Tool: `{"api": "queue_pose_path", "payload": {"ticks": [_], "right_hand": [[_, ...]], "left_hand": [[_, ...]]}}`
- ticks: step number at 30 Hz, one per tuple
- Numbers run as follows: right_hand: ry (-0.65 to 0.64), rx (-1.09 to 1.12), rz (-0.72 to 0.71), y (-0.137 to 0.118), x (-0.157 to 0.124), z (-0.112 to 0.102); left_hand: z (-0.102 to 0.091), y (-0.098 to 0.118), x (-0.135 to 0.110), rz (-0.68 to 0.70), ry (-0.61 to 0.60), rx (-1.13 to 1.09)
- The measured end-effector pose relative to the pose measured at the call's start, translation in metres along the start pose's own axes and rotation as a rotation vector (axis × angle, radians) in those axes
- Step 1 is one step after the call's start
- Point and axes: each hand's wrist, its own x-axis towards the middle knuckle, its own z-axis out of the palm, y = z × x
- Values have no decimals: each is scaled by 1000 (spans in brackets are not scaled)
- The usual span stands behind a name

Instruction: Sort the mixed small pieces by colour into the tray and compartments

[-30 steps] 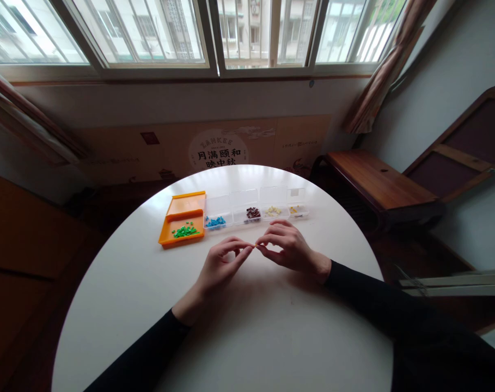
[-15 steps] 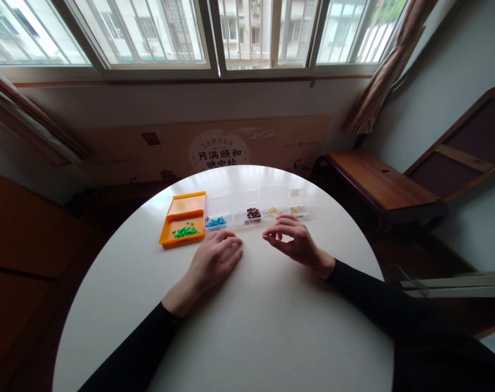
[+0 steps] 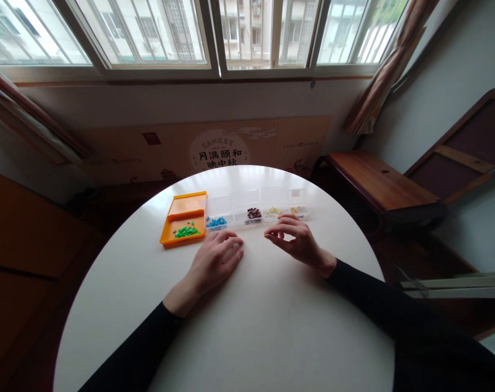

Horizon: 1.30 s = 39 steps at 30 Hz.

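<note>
My right hand (image 3: 294,238) pinches a tiny yellow piece (image 3: 265,234) between thumb and forefinger, just above the table in front of the clear box. My left hand (image 3: 217,256) rests on the table with loosely bent fingers, thumb apart and nothing in it. Behind the hands lies a clear plastic compartment box (image 3: 237,221) with its lids up. It holds blue pieces (image 3: 217,222), dark brown pieces (image 3: 254,214), cream pieces (image 3: 274,210) and a few yellow pieces (image 3: 295,210). At its left end, an orange tray (image 3: 162,239) holds green pieces (image 3: 187,231).
Everything lies on a round white table (image 3: 247,337). A wooden bench (image 3: 384,179) stands off to the right, and a printed cardboard panel (image 3: 165,155) leans under the window. Curtains (image 3: 373,109) hang at both sides.
Almost nothing differs. The right hand's thumb and forefinger have shifted very slightly, with the yellow piece still between them; the left hand stays in place.
</note>
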Motion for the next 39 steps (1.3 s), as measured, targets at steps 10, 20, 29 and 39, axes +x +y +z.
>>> {"api": "queue_pose_path", "payload": {"ticks": [10, 20, 29, 39], "right_hand": [[7, -203, 111, 16, 7, -24], [80, -411, 444, 74, -5, -77], [36, -466, 478, 79, -9, -74], [20, -485, 483, 81, -9, -72]], "left_hand": [[-1, -2, -1, 5, -3, -11], [-1, -3, -2, 8, 0, -7], [-3, -2, -2, 10, 2, -13], [-3, -2, -3, 3, -9, -9]]}}
